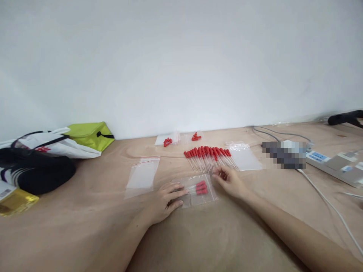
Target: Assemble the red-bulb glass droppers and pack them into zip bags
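Observation:
A clear zip bag (187,203) lies flat on the table, with several red-topped droppers (202,187) in or on it; I cannot tell which. My left hand (170,198) rests on the bag's left part, fingers spread, by the thin ends of the droppers. Close to the bag's zip edge at the upper right is my right hand (228,181), its fingers curled together; what they hold, if anything, is too small to tell. Just beyond it a row of red-topped droppers (207,153) lies side by side, thin clear stems toward me.
Flat bags (143,175) lie at left, more bags (246,158) at right. Red bulbs (168,142) sit on bags by the wall. Farther left are a green bag (90,136) and a black cap (42,170); at right, a power strip (329,164) and cables (326,200).

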A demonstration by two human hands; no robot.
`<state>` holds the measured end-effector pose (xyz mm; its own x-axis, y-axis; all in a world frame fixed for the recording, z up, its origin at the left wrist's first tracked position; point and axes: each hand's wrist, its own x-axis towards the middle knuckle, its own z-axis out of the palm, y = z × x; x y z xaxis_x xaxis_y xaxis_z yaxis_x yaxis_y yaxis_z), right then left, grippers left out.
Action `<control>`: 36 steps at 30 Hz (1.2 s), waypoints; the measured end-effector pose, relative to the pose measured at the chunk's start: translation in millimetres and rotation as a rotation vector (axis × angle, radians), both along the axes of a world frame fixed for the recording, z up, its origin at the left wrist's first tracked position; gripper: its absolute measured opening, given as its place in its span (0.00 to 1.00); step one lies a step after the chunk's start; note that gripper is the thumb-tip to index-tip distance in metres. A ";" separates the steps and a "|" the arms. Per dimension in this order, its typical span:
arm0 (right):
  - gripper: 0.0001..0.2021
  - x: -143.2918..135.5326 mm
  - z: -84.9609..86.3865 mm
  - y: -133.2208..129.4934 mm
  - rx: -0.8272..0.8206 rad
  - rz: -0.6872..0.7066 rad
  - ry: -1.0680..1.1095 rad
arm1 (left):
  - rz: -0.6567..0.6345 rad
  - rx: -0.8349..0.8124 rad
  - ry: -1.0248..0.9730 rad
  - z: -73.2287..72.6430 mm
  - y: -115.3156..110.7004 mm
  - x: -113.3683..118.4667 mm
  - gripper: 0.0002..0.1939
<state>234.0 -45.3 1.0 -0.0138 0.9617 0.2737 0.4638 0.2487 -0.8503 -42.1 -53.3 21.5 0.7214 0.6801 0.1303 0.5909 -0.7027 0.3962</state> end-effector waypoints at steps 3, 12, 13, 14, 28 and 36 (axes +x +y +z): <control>0.03 8.0 6.9 30.4 0.035 -0.260 -0.196 | 0.000 0.012 -0.009 -3.0 1.0 -1.4 0.15; 0.18 -12.4 17.6 71.3 -0.122 -0.400 -0.443 | -0.007 0.009 -0.017 -3.0 0.1 -0.6 0.15; 0.19 -13.0 18.2 73.3 -0.122 -0.398 -0.434 | -0.006 0.007 -0.014 -2.6 -0.1 -0.5 0.15; 0.20 -12.7 19.3 75.1 -0.118 -0.392 -0.423 | -0.004 0.004 -0.011 -2.2 -0.4 -0.3 0.15; 0.30 3.4 0.5 2.5 0.019 -0.244 0.507 | 0.022 -0.012 0.050 3.3 -2.4 1.9 0.19; 0.26 -17.8 -7.6 -7.4 0.025 -0.256 0.688 | 0.013 0.013 0.028 0.8 -1.3 0.6 0.20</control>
